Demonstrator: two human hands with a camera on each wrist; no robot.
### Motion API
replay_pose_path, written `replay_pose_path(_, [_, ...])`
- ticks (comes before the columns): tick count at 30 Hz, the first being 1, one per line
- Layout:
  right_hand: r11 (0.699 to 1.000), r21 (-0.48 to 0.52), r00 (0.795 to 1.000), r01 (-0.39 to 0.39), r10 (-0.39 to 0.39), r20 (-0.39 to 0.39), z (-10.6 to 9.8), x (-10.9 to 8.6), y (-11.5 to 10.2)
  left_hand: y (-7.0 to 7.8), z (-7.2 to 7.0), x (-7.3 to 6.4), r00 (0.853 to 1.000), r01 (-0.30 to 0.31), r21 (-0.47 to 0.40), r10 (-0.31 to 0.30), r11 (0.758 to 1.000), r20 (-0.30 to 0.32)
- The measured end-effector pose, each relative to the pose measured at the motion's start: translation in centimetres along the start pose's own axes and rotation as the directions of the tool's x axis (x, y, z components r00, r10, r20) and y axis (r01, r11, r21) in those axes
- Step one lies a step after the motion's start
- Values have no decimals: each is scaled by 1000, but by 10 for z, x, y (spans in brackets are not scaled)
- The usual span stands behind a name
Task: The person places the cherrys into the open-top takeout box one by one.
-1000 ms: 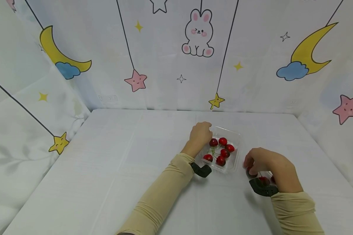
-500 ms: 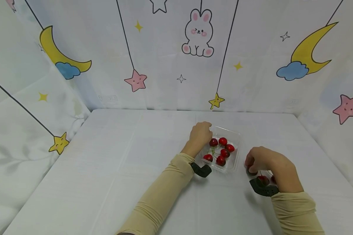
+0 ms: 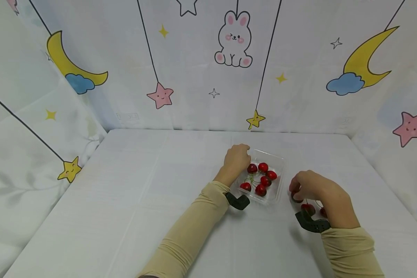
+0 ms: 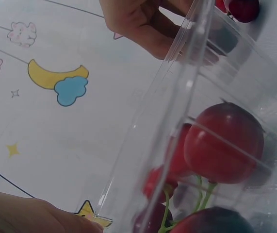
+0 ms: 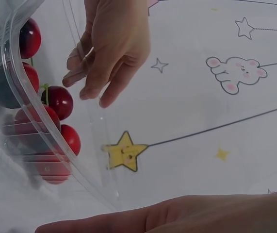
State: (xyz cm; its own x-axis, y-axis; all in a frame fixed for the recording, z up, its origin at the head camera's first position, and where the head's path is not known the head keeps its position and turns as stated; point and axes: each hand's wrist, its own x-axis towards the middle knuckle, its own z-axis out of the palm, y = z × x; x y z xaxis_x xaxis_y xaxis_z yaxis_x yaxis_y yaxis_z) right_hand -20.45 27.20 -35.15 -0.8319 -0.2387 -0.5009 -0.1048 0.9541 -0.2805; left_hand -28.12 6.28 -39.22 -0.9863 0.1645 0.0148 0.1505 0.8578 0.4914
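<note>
A clear plastic box (image 3: 279,173) holds several red cherries (image 3: 265,181) with green stems. My left hand (image 3: 237,158) grips its far left edge; in the right wrist view the left hand's fingers (image 5: 116,43) straddle the box's rim. To the right of the box, my right hand (image 3: 316,187) pinches a dark red cherry (image 3: 296,198), mostly covered by the fingers. Two more cherries (image 3: 308,209) lie under that hand, one partly hidden by the wrist. Through the plastic wall in the left wrist view, the right hand (image 4: 143,24) shows beyond the box.
A white cloth covers the table (image 3: 142,185). Behind it hangs a white curtain (image 3: 194,58) printed with moons, stars and a rabbit. Both wrists carry black camera mounts (image 3: 239,201).
My right hand has shifted slightly away from me, and the cherry under its wrist shows more. The left hand and the box have stayed in place.
</note>
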Motion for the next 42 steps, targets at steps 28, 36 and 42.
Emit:
replay_pose_path(28, [998,-24,978,56,-59,-198,-7,4,0,0,1,0,1000,-15,22,16,1000,-12])
replay_pose_path(36, [997,-25,962,66,-71,-264,-9,2,-3,1,0,-1,1000,-12,23,12,1000,-10])
replay_pose_path(42, [996,-59,938,73,-88,-335,-11,3,-4,2,-2,-3,1000,1,-5,-1,1000,-24])
